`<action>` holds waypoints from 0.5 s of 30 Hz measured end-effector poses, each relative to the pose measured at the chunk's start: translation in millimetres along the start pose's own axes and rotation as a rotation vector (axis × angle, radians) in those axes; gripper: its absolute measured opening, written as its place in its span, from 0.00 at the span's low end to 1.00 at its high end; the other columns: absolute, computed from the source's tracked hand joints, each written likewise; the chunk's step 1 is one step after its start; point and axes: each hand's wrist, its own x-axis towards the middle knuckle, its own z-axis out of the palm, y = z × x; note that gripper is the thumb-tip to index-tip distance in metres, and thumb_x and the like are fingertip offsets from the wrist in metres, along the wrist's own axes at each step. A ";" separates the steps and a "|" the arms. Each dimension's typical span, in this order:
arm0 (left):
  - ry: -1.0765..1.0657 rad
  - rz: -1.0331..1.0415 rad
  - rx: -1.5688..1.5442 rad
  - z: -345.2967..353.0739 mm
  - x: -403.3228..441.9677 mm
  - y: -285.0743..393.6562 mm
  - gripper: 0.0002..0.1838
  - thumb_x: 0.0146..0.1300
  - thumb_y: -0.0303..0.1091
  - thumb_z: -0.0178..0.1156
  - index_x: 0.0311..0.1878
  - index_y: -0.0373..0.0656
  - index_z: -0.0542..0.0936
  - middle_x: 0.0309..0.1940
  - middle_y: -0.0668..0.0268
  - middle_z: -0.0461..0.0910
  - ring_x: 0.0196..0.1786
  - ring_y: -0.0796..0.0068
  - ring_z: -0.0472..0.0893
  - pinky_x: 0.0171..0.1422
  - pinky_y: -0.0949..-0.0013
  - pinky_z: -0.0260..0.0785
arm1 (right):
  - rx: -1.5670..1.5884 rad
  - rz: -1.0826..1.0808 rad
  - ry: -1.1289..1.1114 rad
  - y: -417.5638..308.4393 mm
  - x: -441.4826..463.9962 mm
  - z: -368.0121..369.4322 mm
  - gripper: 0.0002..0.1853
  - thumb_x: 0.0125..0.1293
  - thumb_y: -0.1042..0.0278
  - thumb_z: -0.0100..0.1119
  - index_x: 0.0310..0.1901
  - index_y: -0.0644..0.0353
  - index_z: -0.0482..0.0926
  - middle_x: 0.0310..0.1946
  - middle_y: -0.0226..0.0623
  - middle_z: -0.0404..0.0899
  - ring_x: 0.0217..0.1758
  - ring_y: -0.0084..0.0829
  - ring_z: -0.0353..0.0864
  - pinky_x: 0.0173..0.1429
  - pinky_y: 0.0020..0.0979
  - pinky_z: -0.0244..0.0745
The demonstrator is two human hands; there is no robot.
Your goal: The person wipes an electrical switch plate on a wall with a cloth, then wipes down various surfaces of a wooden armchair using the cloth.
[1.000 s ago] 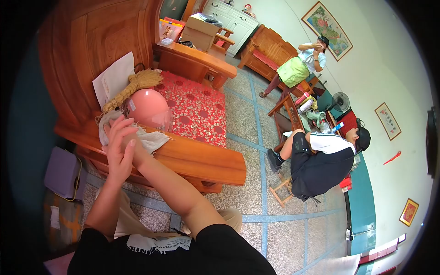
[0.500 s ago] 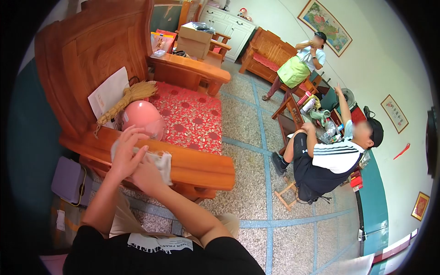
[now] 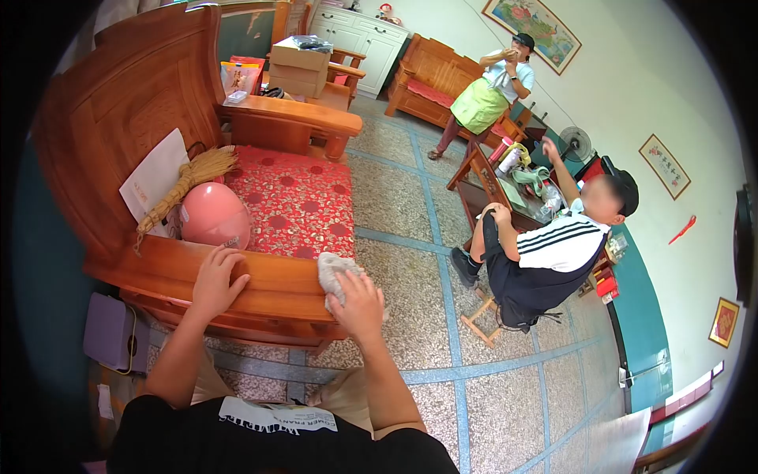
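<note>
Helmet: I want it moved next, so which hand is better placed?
Likely the left hand: it looks empty, on the armrest near the helmet. The right hand is farther off, holding a cloth.

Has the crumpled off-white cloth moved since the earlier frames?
Yes. The crumpled off-white cloth, partly under the right hand, slid along the polished brown wooden armrest, away from the backrest, to its front end.

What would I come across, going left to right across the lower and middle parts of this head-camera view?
Purple box → left hand → pale cloth → seated person → small gold-framed red picture.
</note>
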 end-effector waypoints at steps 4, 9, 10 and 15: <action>-0.036 -0.005 0.010 1.6 0.3 -2.9 0.17 0.48 0.33 0.60 0.42 0.39 0.72 0.47 0.58 0.70 0.55 0.56 0.65 0.59 0.59 0.57 | 0.155 0.003 0.080 20.9 5.0 10.9 0.23 0.53 0.57 0.55 0.52 0.53 0.71 0.54 0.40 0.68 0.58 0.40 0.64 0.61 0.39 0.57; -0.018 0.006 0.017 4.2 -0.5 -5.1 0.17 0.48 0.33 0.60 0.42 0.39 0.72 0.47 0.58 0.70 0.54 0.56 0.66 0.60 0.59 0.56 | 0.569 0.226 0.050 46.6 14.4 22.7 0.25 0.56 0.58 0.53 0.53 0.62 0.68 0.55 0.50 0.64 0.56 0.46 0.65 0.59 0.34 0.60; -0.021 0.006 0.017 4.1 -0.3 -4.8 0.17 0.48 0.33 0.60 0.41 0.39 0.72 0.47 0.58 0.70 0.54 0.56 0.66 0.60 0.59 0.56 | 0.641 0.257 0.035 50.1 15.0 23.3 0.26 0.57 0.58 0.53 0.53 0.65 0.67 0.53 0.49 0.67 0.55 0.42 0.68 0.58 0.32 0.61; -0.019 0.006 0.015 2.9 0.0 -3.8 0.16 0.48 0.33 0.60 0.41 0.39 0.72 0.47 0.58 0.70 0.54 0.56 0.66 0.60 0.59 0.56 | 1.108 0.440 0.017 55.5 9.3 28.7 0.22 0.60 0.59 0.50 0.52 0.65 0.69 0.46 0.40 0.73 0.47 0.31 0.73 0.53 0.28 0.65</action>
